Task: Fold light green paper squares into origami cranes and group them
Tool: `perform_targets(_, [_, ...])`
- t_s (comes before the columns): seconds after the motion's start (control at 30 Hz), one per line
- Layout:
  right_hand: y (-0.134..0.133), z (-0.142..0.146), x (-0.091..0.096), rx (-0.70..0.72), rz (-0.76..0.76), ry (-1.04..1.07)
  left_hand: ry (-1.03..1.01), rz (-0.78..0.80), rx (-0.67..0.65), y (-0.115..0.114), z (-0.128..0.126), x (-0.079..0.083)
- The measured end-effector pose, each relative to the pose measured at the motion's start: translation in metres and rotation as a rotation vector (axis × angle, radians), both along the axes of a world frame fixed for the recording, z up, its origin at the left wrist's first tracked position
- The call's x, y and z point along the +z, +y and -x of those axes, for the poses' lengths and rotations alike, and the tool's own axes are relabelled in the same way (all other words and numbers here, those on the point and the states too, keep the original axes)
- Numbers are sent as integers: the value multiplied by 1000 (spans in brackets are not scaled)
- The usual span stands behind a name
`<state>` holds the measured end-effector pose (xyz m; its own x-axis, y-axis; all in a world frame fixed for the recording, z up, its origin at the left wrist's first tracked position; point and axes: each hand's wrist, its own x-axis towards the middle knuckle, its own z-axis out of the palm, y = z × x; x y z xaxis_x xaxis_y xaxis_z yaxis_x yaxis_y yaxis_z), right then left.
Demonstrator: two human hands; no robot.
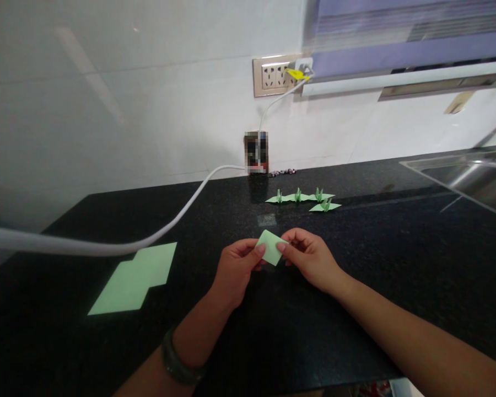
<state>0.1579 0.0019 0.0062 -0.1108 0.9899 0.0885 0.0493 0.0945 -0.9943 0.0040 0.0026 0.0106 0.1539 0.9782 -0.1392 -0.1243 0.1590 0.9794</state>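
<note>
Between my two hands is a small folded square of light green paper [271, 249], turned so that a corner points toward me. My left hand [240, 266] pinches its left corner, thumb on top and fingers beneath. On the opposite corner my right hand [312, 256] closes in the same way. Beyond them, several green folded paper cranes [298, 196] stand on the black counter [231, 215], three in a row and another just in front. Flat green paper sheets [128, 284] lie overlapping to the left. The undersides of the folded paper and some fingertips are hidden.
A white cable [198, 196] runs across the left side to a wall socket [275, 76]. A phone-like blurred object [256, 153] leans on the wall, with a beaded strand [283, 172] beside it. A metal sink [475, 179] lies at the right.
</note>
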Motion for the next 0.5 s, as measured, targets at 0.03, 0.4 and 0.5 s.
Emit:
perform_targets(0.03, [0, 0, 0, -2, 1, -3, 16, -11, 13, 0, 0, 0])
perform_targets(0.4, [-2, 0, -2, -93, -134, -43, -73, -1, 44, 0, 1, 1])
perform_targets(0.5, [-2, 1, -2, -141, -147, -95, -117, -1, 59, 1, 1, -1])
